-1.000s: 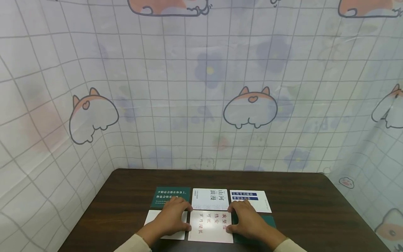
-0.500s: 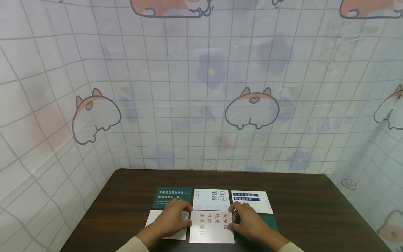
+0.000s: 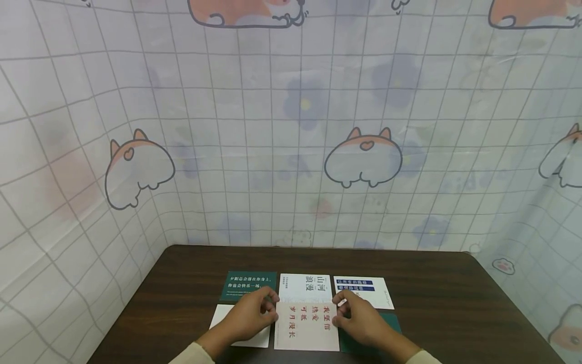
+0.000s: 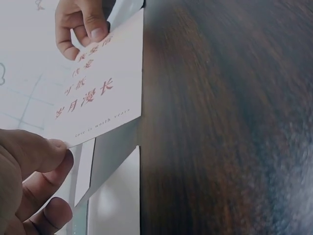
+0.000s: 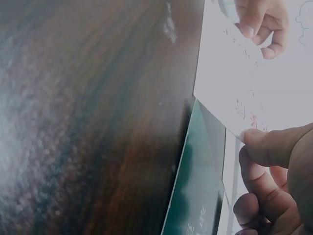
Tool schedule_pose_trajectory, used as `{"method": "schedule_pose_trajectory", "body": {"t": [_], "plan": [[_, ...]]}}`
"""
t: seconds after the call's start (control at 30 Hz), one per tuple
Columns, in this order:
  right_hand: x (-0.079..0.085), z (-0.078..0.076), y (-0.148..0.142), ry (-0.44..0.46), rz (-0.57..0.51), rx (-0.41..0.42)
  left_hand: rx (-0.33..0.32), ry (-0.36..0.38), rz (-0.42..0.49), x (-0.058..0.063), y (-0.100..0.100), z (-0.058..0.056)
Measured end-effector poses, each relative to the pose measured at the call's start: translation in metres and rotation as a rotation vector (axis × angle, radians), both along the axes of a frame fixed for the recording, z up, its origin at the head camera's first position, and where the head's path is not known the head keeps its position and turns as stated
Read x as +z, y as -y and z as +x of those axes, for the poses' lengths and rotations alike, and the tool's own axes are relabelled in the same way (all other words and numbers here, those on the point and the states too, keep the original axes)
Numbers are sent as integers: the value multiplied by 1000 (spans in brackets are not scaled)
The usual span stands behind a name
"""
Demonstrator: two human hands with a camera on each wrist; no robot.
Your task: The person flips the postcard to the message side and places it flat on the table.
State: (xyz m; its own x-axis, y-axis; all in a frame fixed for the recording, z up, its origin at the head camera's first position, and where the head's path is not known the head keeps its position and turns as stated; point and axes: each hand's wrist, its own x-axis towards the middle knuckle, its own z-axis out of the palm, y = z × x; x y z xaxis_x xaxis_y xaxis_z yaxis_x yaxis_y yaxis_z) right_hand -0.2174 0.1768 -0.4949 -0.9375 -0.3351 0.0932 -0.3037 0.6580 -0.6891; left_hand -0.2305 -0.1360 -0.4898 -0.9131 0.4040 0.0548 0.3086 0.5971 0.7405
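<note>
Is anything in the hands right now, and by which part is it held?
Yes, the red-lettered card: the left hand pinches its left edge, the right hand its right edge.

Dark brown counter (image 3: 423, 273) with streaky wood grain, rounded at both far corners. Hazy glare over it in both wrist views, plus a small pale streak (image 5: 169, 24) near the top of the right wrist view. Behind and down both sides, a whitish cloth (image 3: 254, 101) with a grey grid, lightly creased, bending at the corners. Printed on it: three rounded corgi rears (image 3: 362, 159) in a row, the rightmost cut by the frame; lying corgis (image 3: 245, 12) cropped along the top; faded purple flowers (image 3: 305, 103), some with yellow centres; at right, a small pink paw print (image 3: 503, 266) above a partly visible orange-and-white corgi (image 3: 568, 331).
</note>
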Motion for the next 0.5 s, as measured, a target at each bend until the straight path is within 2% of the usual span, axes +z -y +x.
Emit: {"method": "schedule_pose_trajectory", "body": {"t": [0.27,0.37,0.5], "plan": [[2,0,-1,59,-68,-5,2,47,42,2,2,0],[5,1,-3,54,-72,13,2,62,60,4,3,1],[9,2,-4,31,-68,36,-2,46,66,6,4,1]]}}
